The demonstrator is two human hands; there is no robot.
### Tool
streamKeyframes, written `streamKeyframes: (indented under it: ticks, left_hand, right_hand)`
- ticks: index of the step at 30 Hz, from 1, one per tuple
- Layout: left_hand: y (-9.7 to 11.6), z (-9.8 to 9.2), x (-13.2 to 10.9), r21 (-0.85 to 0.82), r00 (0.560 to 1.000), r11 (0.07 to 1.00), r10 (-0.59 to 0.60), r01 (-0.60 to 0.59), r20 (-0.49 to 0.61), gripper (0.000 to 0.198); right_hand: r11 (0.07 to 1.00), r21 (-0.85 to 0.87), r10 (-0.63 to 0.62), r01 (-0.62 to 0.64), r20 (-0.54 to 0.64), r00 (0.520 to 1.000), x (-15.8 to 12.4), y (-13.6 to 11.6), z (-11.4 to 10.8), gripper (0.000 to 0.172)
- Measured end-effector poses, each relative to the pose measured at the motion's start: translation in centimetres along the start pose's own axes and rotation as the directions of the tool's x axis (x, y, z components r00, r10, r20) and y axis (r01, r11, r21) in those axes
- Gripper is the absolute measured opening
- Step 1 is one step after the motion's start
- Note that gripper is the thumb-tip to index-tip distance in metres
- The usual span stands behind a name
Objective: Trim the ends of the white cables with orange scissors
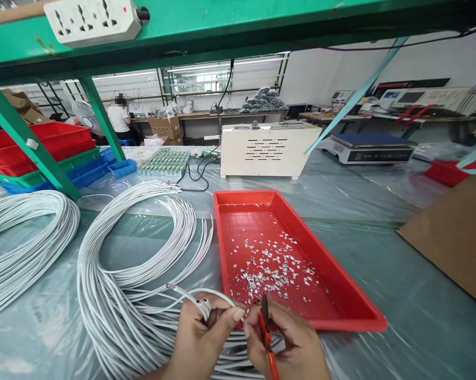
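Note:
My left hand (198, 340) is closed around white cables (222, 294), with one cable end pointing up and left past the fingers. Between its thumb and index finger, the tip of another cable is pinched. My right hand (301, 343) meets that tip with its own thumb and finger, and also grips orange-handled cutters (266, 332) whose dark jaws point upward. Just beyond both hands lies a red tray (243, 196), scattered with small silvery scraps (269, 269). A large coil of white cable (93, 274) spreads to the left and runs beneath my hands.
Another cable coil (59, 232) lies far left, near stacked coloured bins (43, 137). Behind the tray stand a cream metal box (238, 153) and a scale (368, 150). Cardboard (455, 237) juts in at right. A green shelf beam (222, 26) crosses overhead; a person (119, 119) sits far back.

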State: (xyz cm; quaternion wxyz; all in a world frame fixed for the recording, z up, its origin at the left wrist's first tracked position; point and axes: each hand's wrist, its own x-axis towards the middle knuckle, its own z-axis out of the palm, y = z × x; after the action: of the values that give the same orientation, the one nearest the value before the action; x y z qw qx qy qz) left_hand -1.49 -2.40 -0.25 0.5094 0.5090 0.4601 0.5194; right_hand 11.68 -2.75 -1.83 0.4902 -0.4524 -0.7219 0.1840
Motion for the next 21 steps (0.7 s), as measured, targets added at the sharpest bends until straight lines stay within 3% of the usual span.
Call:
streamKeyframes:
  ticks: [7, 12, 16, 21]
  left_hand:
    - [0.0, 0.3, -0.1, 0.051, 0.995, 0.997, -0.047, 0.051, -0.092, 0.015]
    - [0.0, 0.3, 0.1, 0.000, 0.993, 0.993, -0.117, 0.117, -0.024, 0.021]
    - [0.3, 0.2, 0.4, 0.043, 0.990, 0.992, -0.118, 0.122, -0.074, 0.024]
    - [0.8, 0.0, 0.7, 0.029, 0.985, 0.985, -0.172, 0.172, 0.003, 0.029]
  right_hand:
    - [0.996, -0.053, -0.068, 0.068, -0.004, 0.998, -0.3, -0.1, 0.0, 0.012]
    - [0.991, -0.042, -0.124, 0.125, 0.035, 0.992, -1.0, -0.1, 0.7, 0.012]
    - [0.998, -0.027, -0.057, 0.055, -0.065, 0.996, -0.6, -0.7, 0.2, 0.014]
    - [0.995, -0.095, 0.021, -0.031, -0.105, 0.994, 1.1, 0.6, -2.2, 0.007]
